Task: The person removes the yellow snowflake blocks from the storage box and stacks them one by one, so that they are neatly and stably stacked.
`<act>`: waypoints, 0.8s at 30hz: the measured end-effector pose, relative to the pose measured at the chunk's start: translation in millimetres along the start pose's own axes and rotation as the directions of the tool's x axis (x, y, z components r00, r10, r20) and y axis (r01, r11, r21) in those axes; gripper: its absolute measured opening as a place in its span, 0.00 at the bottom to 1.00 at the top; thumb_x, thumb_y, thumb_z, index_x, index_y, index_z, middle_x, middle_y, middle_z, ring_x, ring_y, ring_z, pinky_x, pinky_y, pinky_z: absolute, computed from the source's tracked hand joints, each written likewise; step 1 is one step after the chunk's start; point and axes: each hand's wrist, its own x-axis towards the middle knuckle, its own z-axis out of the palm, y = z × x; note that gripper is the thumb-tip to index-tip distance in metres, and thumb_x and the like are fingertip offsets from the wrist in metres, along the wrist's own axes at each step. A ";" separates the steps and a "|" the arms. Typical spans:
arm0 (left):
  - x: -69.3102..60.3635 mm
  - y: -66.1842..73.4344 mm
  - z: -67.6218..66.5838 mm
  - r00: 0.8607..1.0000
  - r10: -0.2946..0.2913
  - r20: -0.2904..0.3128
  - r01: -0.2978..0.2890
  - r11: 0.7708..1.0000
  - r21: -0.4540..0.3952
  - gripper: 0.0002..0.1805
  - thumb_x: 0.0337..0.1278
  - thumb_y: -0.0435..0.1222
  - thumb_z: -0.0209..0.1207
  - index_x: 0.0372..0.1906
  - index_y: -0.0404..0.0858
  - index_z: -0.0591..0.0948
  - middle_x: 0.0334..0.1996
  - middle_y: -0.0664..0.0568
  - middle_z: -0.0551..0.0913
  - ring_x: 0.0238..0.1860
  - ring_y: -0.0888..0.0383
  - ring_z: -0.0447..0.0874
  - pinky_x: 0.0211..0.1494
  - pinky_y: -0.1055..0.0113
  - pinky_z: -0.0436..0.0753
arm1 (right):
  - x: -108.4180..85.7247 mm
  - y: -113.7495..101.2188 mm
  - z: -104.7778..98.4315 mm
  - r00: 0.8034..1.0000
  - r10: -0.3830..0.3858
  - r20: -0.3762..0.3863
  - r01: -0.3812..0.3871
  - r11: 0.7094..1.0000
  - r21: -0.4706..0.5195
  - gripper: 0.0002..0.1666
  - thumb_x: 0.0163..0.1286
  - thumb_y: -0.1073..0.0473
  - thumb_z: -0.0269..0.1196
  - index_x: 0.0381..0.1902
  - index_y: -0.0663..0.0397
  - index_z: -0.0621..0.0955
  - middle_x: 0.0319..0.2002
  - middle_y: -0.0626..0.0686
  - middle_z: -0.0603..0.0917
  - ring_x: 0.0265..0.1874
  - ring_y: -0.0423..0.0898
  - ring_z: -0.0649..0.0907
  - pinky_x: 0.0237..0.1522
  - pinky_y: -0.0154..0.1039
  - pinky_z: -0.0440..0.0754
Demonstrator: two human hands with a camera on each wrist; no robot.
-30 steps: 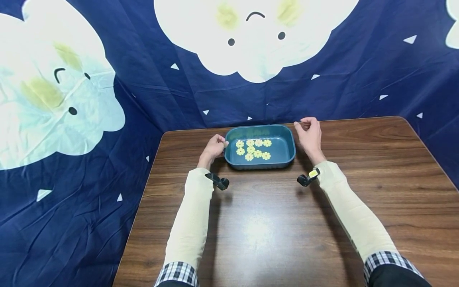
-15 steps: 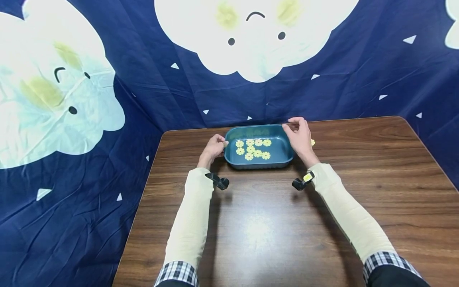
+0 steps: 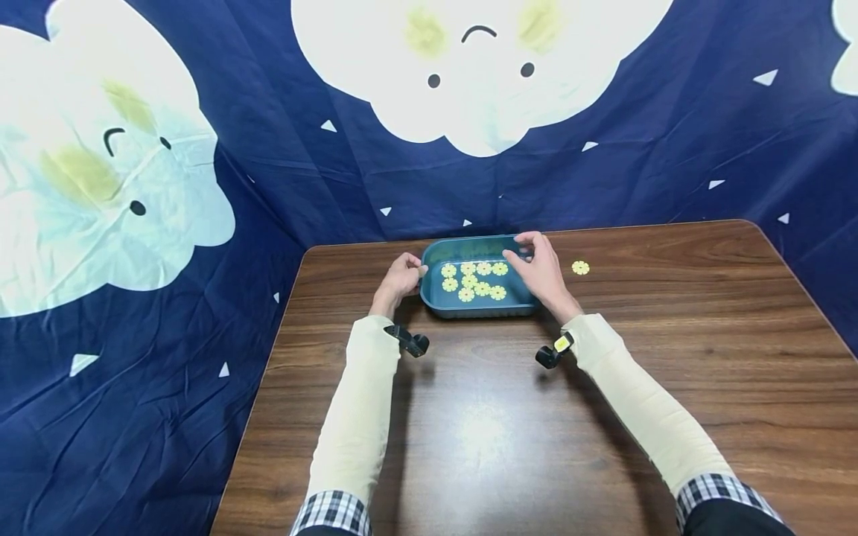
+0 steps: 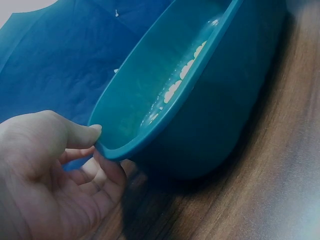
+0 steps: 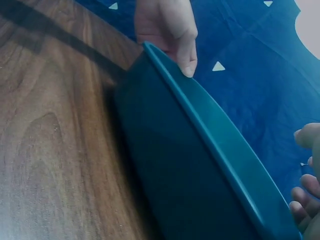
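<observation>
A teal rectangular tray (image 3: 479, 311) stands near the table's far edge, with several yellow flower-shaped pieces (image 3: 482, 287) lying on its bottom. My left hand (image 3: 398, 281) pinches the tray's left rim between thumb and fingers; the left wrist view shows the thumb of that hand (image 4: 55, 175) over the rim (image 4: 135, 145). Above the tray's right part is my right hand (image 3: 541, 274), thumb and fingers apart, with nothing seen between them. In the right wrist view only part of this hand (image 5: 311, 175) shows, beside the tray wall (image 5: 165, 145).
One yellow flower piece (image 3: 580, 267) lies on the wooden table (image 3: 670, 298) to the right of the tray. A dark blue cloth (image 3: 268, 186) with white cloud shapes hangs behind the table and along its left side.
My right hand has moved left, from beside the tray's right end to over its inside, uncovering the flower piece on the table. The left hand and the tray have stayed in place.
</observation>
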 end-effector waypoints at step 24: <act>1.7 -1.5 -0.5 1.000 -0.001 0.002 0.001 1.000 -0.009 0.05 0.69 0.34 0.51 0.39 0.41 0.66 0.35 0.50 0.67 0.28 0.58 0.70 0.38 0.64 0.77 | 6.0 2.5 6.8 0.901 0.140 0.410 -0.024 0.961 -0.275 0.29 0.67 0.52 0.63 0.59 0.62 0.70 0.57 0.64 0.71 0.49 0.57 0.75 0.53 0.52 0.74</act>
